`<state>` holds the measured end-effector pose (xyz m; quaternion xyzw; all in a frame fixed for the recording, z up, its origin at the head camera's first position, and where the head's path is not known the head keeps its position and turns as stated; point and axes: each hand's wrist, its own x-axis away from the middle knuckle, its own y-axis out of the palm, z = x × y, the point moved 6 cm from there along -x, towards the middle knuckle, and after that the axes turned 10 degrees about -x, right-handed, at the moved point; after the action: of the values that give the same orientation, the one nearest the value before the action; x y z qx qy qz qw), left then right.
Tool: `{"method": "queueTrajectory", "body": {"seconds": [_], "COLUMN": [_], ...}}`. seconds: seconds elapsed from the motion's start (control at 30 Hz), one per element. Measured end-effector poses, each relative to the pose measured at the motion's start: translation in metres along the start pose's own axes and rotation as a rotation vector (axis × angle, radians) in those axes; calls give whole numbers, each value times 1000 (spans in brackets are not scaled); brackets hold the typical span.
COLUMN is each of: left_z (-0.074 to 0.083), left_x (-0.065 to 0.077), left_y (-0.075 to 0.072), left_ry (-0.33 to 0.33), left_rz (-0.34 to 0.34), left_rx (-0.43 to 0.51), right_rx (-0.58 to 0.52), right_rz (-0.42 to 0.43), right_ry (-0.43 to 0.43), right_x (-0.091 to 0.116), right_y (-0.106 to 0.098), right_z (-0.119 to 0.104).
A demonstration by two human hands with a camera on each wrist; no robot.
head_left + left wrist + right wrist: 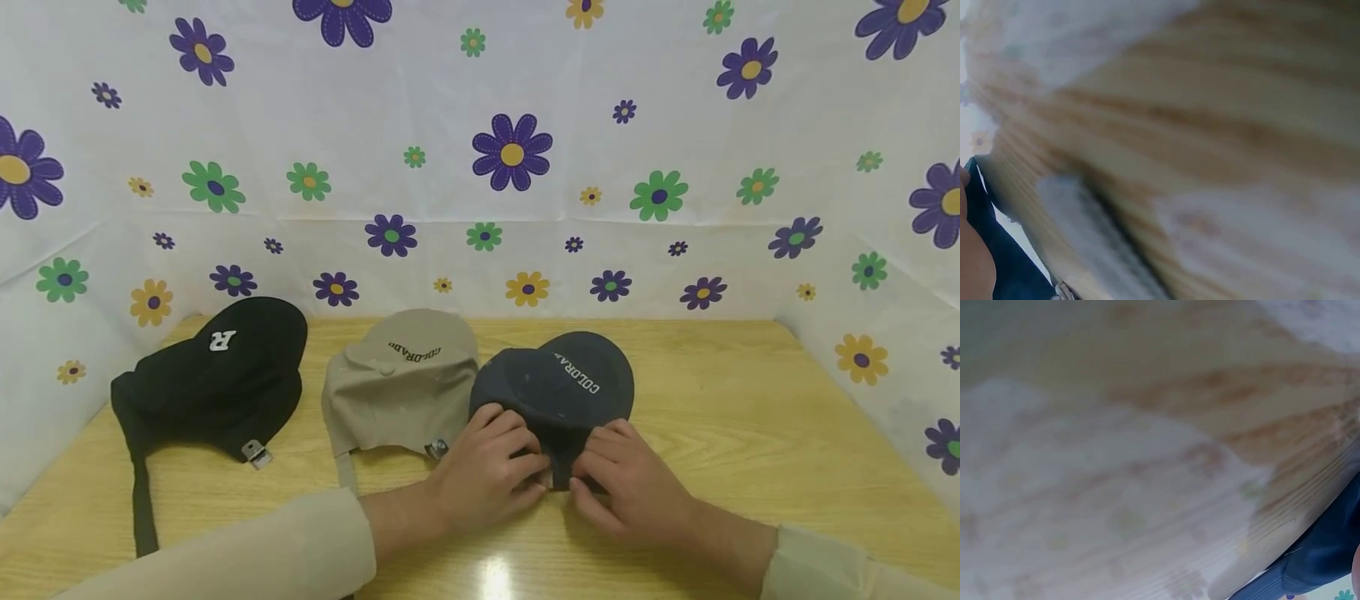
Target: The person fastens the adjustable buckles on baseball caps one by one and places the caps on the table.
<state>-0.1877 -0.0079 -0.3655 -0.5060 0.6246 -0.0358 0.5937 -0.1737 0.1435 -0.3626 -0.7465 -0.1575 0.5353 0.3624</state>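
Note:
A navy cap [525, 383] with white COLORADO lettering lies on the table, its brim pointing back and to the right. My left hand [491, 467] grips its near left edge, fingers curled over the fabric. On the near right edge, my right hand [633, 483] pinches the cap close to a dark strap end [561, 473]. Part of the cap's rear is hidden behind both hands. In the left wrist view, navy cloth [1013, 262] shows beside the left hand [974, 253]. The right wrist view catches the cap's navy fabric [1325, 550] at its lower right.
Left of the navy cap lies a beige COLORADO cap [405, 383], its strap running under the left forearm. Farther left is a black cap [217, 383] with a white R and a metal buckle [257, 452]. A flower-print cloth [420, 108] surrounds the wooden table [720, 383].

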Motion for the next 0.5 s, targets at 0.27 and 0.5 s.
{"method": "queueTrajectory", "body": {"seconds": [0.27, 0.5], "left_z": [2, 8], "left_x": [7, 0], "left_y": [3, 2], "left_ry": [-169, -69], "left_rz": [-52, -120], "left_rx": [85, -35], "right_rx": [-48, 14], "right_rz": [101, 37], "right_ry": [-83, -18], "right_x": [2, 1], "right_y": [-3, -1], "right_z": [-1, 1]}}
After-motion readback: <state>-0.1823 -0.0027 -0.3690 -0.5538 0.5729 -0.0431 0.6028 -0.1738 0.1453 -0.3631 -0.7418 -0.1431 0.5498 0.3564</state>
